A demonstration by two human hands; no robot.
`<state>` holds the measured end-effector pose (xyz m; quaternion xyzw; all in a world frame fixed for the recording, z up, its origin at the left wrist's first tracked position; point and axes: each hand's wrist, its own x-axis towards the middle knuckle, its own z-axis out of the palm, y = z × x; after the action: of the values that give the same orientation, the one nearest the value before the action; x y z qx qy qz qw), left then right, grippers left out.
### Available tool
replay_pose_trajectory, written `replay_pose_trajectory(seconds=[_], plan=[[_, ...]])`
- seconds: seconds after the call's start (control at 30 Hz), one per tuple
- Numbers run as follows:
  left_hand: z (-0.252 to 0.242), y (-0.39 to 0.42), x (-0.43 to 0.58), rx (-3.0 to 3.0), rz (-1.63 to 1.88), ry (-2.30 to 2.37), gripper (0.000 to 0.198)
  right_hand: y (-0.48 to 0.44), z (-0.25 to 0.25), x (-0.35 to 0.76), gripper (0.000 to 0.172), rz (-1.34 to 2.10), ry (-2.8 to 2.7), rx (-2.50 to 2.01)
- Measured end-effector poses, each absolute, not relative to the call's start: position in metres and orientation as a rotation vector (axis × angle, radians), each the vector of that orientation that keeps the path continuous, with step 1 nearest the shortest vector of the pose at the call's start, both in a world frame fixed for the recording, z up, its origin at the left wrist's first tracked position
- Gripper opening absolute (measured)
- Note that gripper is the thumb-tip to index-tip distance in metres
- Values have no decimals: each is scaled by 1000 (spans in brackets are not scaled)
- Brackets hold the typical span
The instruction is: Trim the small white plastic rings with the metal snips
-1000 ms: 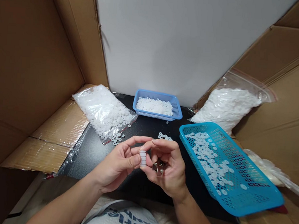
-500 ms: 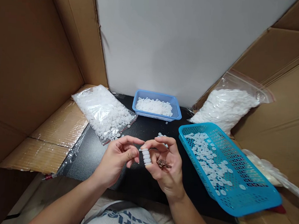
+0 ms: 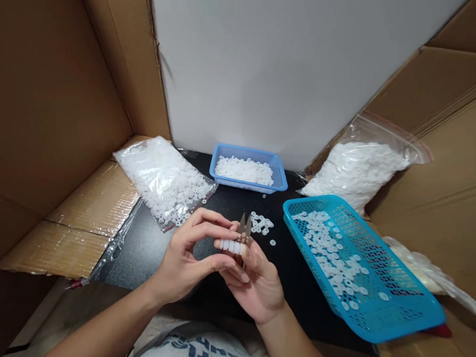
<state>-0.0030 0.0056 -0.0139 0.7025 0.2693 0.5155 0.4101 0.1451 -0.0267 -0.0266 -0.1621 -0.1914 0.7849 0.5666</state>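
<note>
A short stack of white plastic rings (image 3: 231,246) lies sideways between my hands. My left hand (image 3: 194,251) has its fingertips and thumb around it. In my right hand (image 3: 259,280), small thread snips (image 3: 245,229) stand with two pointed blades upward and slightly apart. The right thumb presses at the right end of the stack. The snips' handles are mostly hidden by my fingers and the rings. Just past my right hand, a small pile of loose white rings (image 3: 261,223) lies on the black table (image 3: 295,291).
At the back is a blue basket (image 3: 280,170) of white rings. To the right, a larger turquoise basket (image 3: 403,315) holds more. Clear bags of white parts lie at left (image 3: 157,173) and right (image 3: 357,165). Cardboard walls (image 3: 57,79) stand on both sides.
The stack has turned from upright to sideways. My left hand has moved right and closed onto it. The snips, earlier lying in my right palm, now point upward.
</note>
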Motion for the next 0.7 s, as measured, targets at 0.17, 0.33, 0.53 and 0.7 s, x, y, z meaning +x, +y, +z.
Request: replay_pose_trajectory(seconds=[0.17,0.33,0.53,0.7], plan=[[-8,8,-5,1821,1308,723,18,-27,-26,143,35,1907,-409,-386],[-7,6,-4,1847,1320,769,18,-26,-27,143,37,1888,-487,-455],[-11,6,-3,1896,1410,767,25,-26,-30,143,39,1753,-634,-596],[-14,5,-2,2018,1530,816,34,-28,-34,145,32,1339,-765,-851]])
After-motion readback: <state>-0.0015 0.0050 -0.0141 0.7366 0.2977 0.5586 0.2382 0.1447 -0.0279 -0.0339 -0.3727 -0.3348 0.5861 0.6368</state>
